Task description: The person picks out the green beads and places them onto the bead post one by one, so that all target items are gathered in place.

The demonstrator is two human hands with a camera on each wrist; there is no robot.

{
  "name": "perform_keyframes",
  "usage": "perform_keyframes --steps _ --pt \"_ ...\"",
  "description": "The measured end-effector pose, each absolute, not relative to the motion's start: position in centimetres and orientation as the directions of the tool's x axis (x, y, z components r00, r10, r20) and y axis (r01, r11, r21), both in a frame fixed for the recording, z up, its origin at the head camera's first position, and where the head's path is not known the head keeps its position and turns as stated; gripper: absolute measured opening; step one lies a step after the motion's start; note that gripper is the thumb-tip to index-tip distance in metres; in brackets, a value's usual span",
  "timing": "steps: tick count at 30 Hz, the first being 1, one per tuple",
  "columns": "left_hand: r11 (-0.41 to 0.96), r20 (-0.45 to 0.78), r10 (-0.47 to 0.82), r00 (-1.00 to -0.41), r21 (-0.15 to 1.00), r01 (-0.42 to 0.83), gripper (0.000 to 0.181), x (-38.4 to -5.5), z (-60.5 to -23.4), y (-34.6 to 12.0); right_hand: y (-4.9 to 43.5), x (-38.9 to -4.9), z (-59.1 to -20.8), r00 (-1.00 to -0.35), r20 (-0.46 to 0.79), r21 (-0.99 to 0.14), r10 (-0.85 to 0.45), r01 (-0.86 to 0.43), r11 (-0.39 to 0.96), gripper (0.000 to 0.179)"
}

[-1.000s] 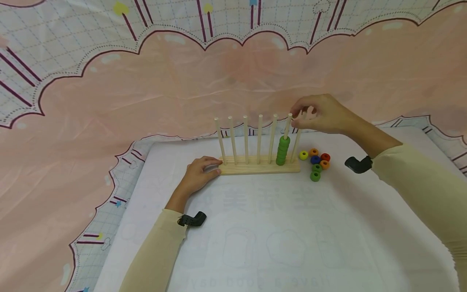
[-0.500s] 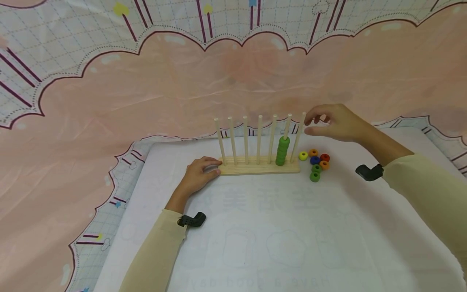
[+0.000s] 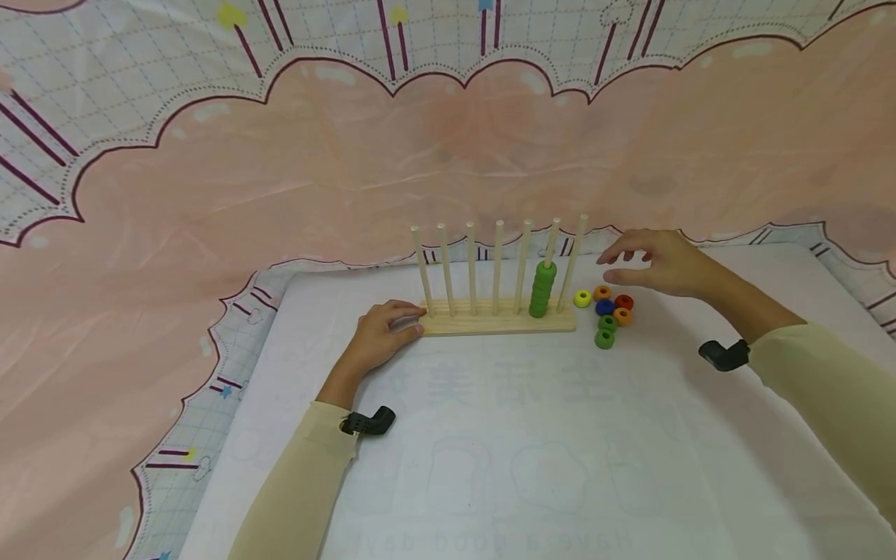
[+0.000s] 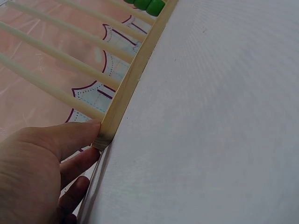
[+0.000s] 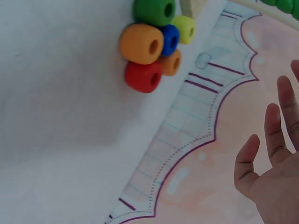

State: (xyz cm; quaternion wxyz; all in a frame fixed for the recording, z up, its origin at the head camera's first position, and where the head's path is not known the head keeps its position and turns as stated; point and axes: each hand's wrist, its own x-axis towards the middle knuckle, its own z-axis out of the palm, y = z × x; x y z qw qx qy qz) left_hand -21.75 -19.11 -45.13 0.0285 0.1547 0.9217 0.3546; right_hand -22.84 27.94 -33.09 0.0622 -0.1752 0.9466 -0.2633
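A wooden peg rack (image 3: 498, 323) with several upright pegs stands on the white tabletop. On its second peg from the right sits a stack of green beads (image 3: 542, 289); the other pegs bear none. My left hand (image 3: 381, 333) holds the left end of the base between thumb and fingers; the left wrist view shows the thumb at the base's corner (image 4: 107, 130). My right hand (image 3: 668, 263) hovers with nothing in it, right of the rack. Just below and left of it lie loose beads: red (image 3: 624, 302), blue (image 3: 605, 307), yellow (image 3: 582, 298), two orange (image 3: 622, 316) and two green (image 3: 605, 339).
The white tabletop (image 3: 518, 443) extends in front of the rack, with faint printing on it. A pink patterned cloth (image 3: 336, 163) hangs beyond the back edge. Dark cameras sit at the left wrist (image 3: 371, 421) and the right wrist (image 3: 724, 355).
My right hand has moved away from the top of the peg holding green beads, rightward and down toward the loose beads, its fingers spreading. The left hand and rack have stayed put.
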Motion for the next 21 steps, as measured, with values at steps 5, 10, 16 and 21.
perform_keyframes --steps 5,10,16,21 --pt "0.699 0.059 0.304 -0.951 0.665 0.264 0.037 -21.8 -45.1 -19.1 28.7 -22.7 -34.2 -0.925 -0.043 -0.521 -0.376 -0.301 0.799 0.036" --pt "0.699 0.053 0.3 -0.952 0.667 0.257 0.037 -21.8 -45.0 -19.1 29.4 -22.4 -35.4 -0.922 -0.059 -0.518 -0.383 -0.299 0.801 0.032" --pt "0.704 0.047 0.297 -0.954 0.665 0.252 0.038 -21.6 -45.0 -19.1 30.0 -22.2 -36.8 -0.916 -0.097 -0.529 -0.389 -0.284 0.8 0.03" --pt "0.701 0.05 0.301 -0.952 0.666 0.257 0.037 -21.7 -45.1 -19.1 30.3 -22.0 -37.8 -0.892 -0.13 -0.555 -0.433 -0.296 0.777 0.033"
